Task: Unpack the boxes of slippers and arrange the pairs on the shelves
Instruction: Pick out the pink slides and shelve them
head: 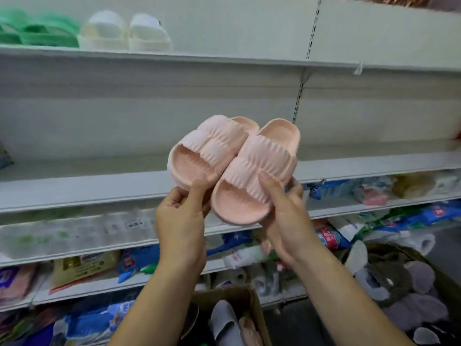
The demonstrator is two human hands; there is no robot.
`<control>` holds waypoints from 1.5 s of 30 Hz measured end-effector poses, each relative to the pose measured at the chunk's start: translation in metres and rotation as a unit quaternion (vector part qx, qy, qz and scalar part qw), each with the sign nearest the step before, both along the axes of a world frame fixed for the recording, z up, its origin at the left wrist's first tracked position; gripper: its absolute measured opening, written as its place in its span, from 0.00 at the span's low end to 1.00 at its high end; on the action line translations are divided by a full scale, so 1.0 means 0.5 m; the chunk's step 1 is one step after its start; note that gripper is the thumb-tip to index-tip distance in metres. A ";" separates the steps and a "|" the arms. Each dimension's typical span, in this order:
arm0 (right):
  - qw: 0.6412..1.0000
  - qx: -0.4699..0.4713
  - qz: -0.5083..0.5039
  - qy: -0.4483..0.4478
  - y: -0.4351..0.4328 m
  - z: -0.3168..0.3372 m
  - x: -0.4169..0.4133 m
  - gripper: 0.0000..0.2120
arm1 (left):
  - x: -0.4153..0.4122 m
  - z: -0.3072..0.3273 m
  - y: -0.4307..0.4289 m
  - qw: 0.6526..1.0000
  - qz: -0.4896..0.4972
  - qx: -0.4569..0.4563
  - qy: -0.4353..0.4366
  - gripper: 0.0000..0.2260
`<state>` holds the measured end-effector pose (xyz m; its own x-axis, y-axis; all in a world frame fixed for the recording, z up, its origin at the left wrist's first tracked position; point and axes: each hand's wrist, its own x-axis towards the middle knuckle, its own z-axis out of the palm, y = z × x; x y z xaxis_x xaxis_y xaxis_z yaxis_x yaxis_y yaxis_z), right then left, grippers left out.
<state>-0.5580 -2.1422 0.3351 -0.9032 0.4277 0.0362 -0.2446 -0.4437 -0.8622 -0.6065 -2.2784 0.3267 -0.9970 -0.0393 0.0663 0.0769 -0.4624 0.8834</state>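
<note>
I hold a pair of pale pink ribbed slippers side by side in front of the middle shelf (99, 188). My left hand (182, 216) pinches the heel edge of the left pink slipper (207, 148), thumb on its footbed. My right hand (284, 216) grips the right pink slipper (254, 171) from below, thumb on its strap. Both slippers are in the air, heels toward me. On the top shelf (174, 58) stand a pair of white slippers (127, 33) and green slippers (42, 31).
A cardboard box (239, 310) below my arms holds grey and pink slippers. A bin of plush grey and brown slippers (404, 290) sits at the lower right. The lower shelves carry packaged goods in blue, yellow and white wrappers (336, 236).
</note>
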 end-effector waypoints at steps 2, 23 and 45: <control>0.999 0.030 -0.003 0.021 0.010 0.043 -0.020 0.34 | -0.007 0.040 0.004 0.999 0.000 0.006 0.033 0.08; 0.960 0.266 0.033 0.087 0.240 0.436 -0.359 0.39 | -0.333 0.347 0.109 0.889 0.166 -0.335 0.264 0.22; 0.670 0.739 -0.014 -0.061 0.296 0.431 -0.610 0.45 | -0.596 0.382 0.155 0.626 0.212 -0.712 0.237 0.22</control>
<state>-0.8630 -1.9943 0.5508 -0.9307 0.0221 0.3651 -0.1228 0.9214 -0.3686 -0.9046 -2.2007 0.5179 -0.7722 0.1422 0.6192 0.3357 0.9188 0.2077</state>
